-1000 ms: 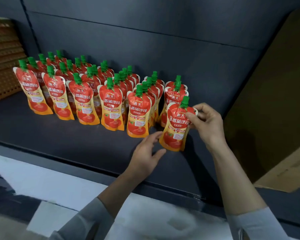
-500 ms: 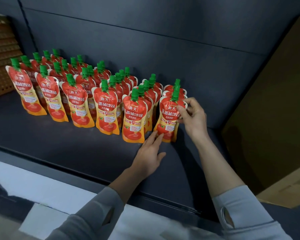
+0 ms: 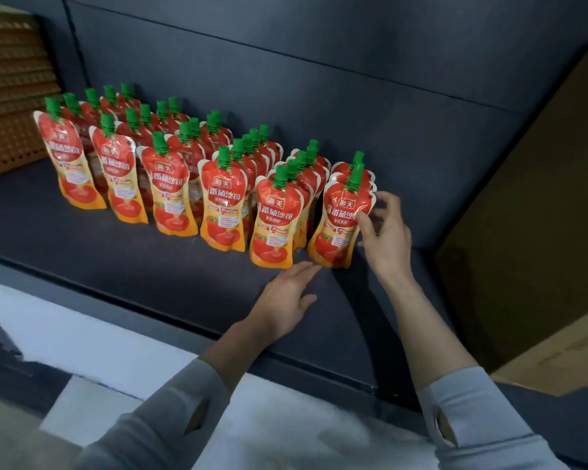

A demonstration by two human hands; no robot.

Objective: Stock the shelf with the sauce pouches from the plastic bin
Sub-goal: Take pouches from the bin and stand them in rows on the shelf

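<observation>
Red/yellow sauce pouches (image 3: 275, 218) w/ green caps (image 3: 280, 176), dk grey shelf (image 3: 116, 256), lt grey sleeves (image 3: 472, 412).

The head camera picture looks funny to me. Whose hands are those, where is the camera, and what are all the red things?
There is no robot here. The camera sits on a person's head and looks down, so you see that person's own two arms. The red things are sauce pouches with green caps, standing in rows on a dark shelf. The right hand touches the side of the rightmost front pouch, its fingers loose, steadying it rather than squeezing it. The left hand lies flat on the shelf, fingertips near that pouch's bottom, holding nothing. On the right is brown cardboard.
</observation>
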